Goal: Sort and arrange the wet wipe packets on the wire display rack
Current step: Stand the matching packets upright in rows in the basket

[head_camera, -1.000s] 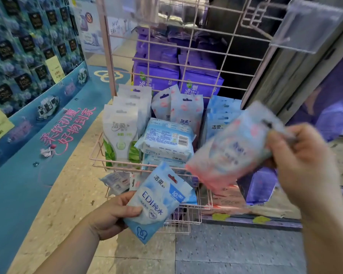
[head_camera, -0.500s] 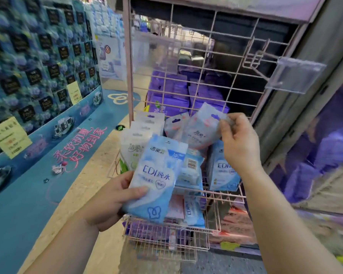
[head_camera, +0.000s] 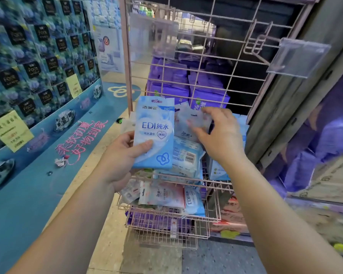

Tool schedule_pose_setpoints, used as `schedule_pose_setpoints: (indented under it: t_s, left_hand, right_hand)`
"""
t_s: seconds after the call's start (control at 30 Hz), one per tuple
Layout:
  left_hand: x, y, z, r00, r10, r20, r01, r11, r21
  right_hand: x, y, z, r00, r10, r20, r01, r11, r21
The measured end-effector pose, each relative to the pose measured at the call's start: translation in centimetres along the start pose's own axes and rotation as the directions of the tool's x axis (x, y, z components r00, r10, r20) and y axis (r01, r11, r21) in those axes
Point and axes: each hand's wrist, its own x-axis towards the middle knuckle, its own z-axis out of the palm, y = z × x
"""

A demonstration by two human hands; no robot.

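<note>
My left hand (head_camera: 119, 155) grips a light blue EDI wet wipe packet (head_camera: 154, 133) by its lower left edge and holds it upright in front of the pink wire rack (head_camera: 222, 62). My right hand (head_camera: 220, 135) reaches into the upper basket (head_camera: 186, 179), its fingers spread and relaxed over the top of a pale pink-and-white packet (head_camera: 188, 123) that stands among the others. Below that lies a flat pack with a barcode (head_camera: 186, 155). More blue packets at the basket's right are partly hidden by my right arm.
A lower basket (head_camera: 166, 228) holds several mixed packets (head_camera: 162, 194) lying flat. Purple packs (head_camera: 170, 84) are stacked behind the rack's grid. A clear tag holder (head_camera: 297, 56) juts out at the upper right. A blue display wall (head_camera: 38, 56) runs along the left.
My right hand carried the pink-and-white packet from the right into the upper basket and its fingers have loosened. My left hand raised the blue packet. The view came closer to the rack.
</note>
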Motion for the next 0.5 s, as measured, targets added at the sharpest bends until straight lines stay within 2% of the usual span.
schedule_pose_setpoints:
  t_s: [0.07, 0.1, 0.13, 0.2, 0.23, 0.3, 0.37, 0.43, 0.5]
  left_hand:
    - [-0.1, -0.1, -0.2, 1.000, -0.008, 0.007, 0.008, 1.000, 0.002]
    - [-0.1, -0.2, -0.4, 1.000, -0.015, 0.012, 0.015, 1.000, 0.001]
    - [-0.2, -0.3, -0.7, 1.000, -0.019, 0.018, 0.020, 1.000, -0.005]
    - [-0.3, -0.7, -1.2, 0.999, -0.019, 0.041, 0.020, 0.999, -0.035]
    - [-0.4, -1.0, -1.3, 0.998, -0.017, 0.057, 0.020, 0.999, -0.051]
    - [-0.5, -1.6, -1.0, 0.997, -0.021, 0.076, 0.026, 0.998, -0.061]
    - [-0.5, -2.0, -0.4, 0.997, -0.034, 0.071, 0.039, 0.997, -0.064]
    - [-0.4, -2.2, -0.1, 0.997, -0.041, 0.063, 0.045, 0.997, -0.064]
    - [-0.4, -2.3, -0.3, 0.996, -0.045, 0.073, 0.050, 0.997, -0.065]
  right_hand:
    - [-3.3, 0.2, -0.7, 0.950, -0.043, -0.309, 0.112, 0.972, 0.208]
    - [-5.6, 0.9, -0.6, 0.929, -0.025, -0.370, 0.143, 0.945, 0.295]
    - [-8.2, 1.6, -0.3, 0.937, 0.017, -0.349, 0.122, 0.920, 0.373]
    - [-13.2, 3.6, 1.4, 0.988, 0.126, -0.090, -0.074, 0.896, 0.439]
    - [-15.2, 4.7, 2.7, 0.980, 0.179, 0.086, -0.198, 0.915, 0.352]
    - [-17.5, 7.2, 5.6, 0.870, 0.328, 0.369, -0.388, 0.916, 0.102]
    - [-17.4, 9.4, 8.0, 0.751, 0.472, 0.461, -0.518, 0.855, -0.031]
    - [-16.6, 10.9, 9.8, 0.680, 0.553, 0.480, -0.591, 0.802, -0.086]
    - [-16.0, 11.0, 10.9, 0.641, 0.602, 0.476, -0.654, 0.753, -0.070]
